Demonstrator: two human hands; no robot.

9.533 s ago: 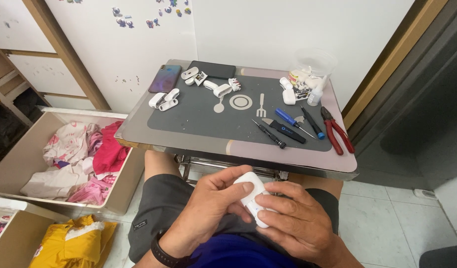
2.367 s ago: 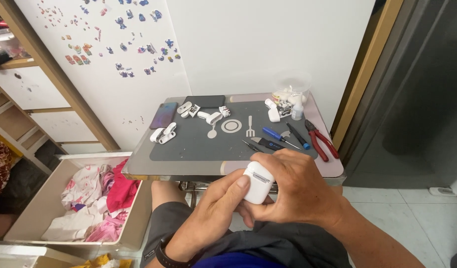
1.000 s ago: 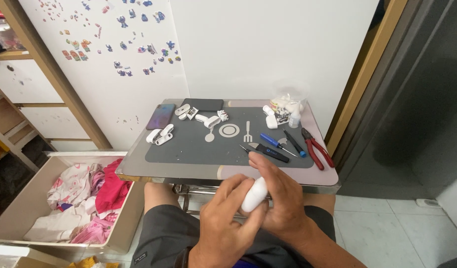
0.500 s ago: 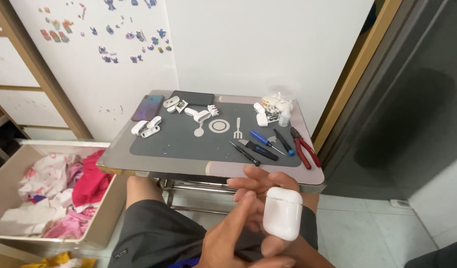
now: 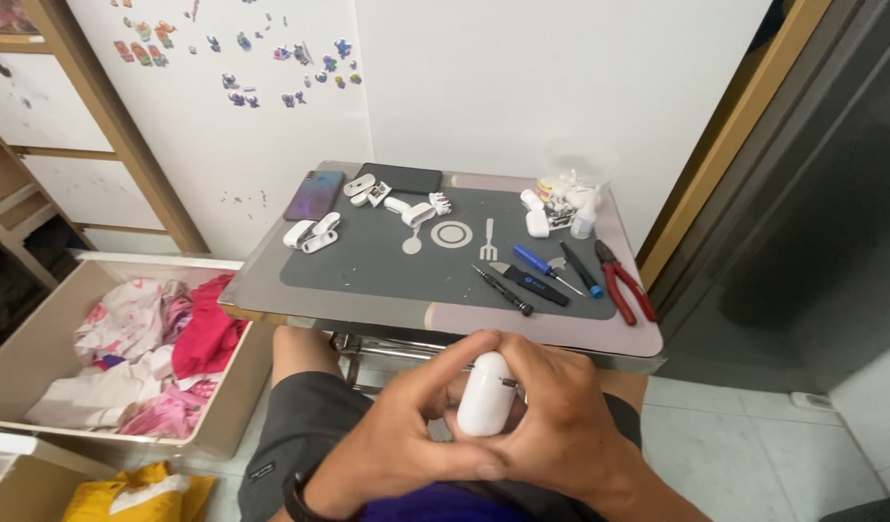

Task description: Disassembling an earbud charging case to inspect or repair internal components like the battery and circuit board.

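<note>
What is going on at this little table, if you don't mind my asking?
A seated person holds a small white earbud case over their lap with both hands, the left hand and right hand wrapped around it, thumbs and fingers pressing on it. On the small table ahead, a grey work mat carries white plastic parts, screwdrivers and red-handled pliers. A phone lies at the mat's far left corner.

There's a small table (image 5: 580,333) with a grey work mat (image 5: 368,271), red-handled pliers (image 5: 621,282), a blue-handled screwdriver (image 5: 544,268) and a smartphone (image 5: 314,195), plus a box of clothes (image 5: 39,329) beside it.
</note>
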